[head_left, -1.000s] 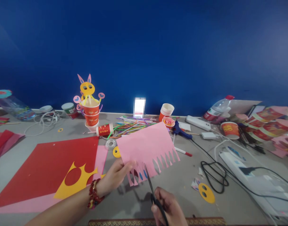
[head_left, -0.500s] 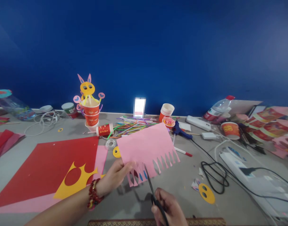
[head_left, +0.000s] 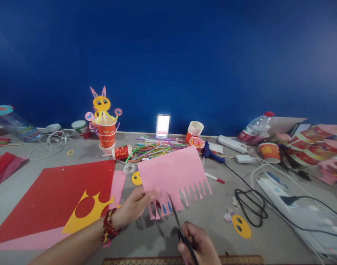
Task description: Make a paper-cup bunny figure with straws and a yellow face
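Note:
My left hand (head_left: 143, 200) pinches the lower left part of a pink sheet (head_left: 172, 173), thumb on top, holding it above the table. Pointed notches run along the sheet's lower edge, and blue ovals mark two of its pointed strips. In my right hand (head_left: 198, 241) is a pair of dark-handled scissors (head_left: 176, 213); the fingers wrap round the handles. Its blades meet the lower edge just right of the blue ovals. Part of the handles is hidden by my fingers. A yellow paper disc (head_left: 136, 178) with a drawn face lies partly under the sheet's left side.
Red sheet (head_left: 58, 191) and yellow cut-out scrap (head_left: 80, 217) lie left. Behind are stacked red cups (head_left: 107, 140) with a rabbit figure, coloured sticks (head_left: 154, 149) and a blue glue gun (head_left: 211, 152). Right: black cable (head_left: 251, 206), yellow rabbit face (head_left: 241, 226) and power strip (head_left: 284, 206).
The pink sheet has shifted slightly right and down at its right end. Both hands keep their hold, and the scissors stay at nearly the same place on the lower edge.

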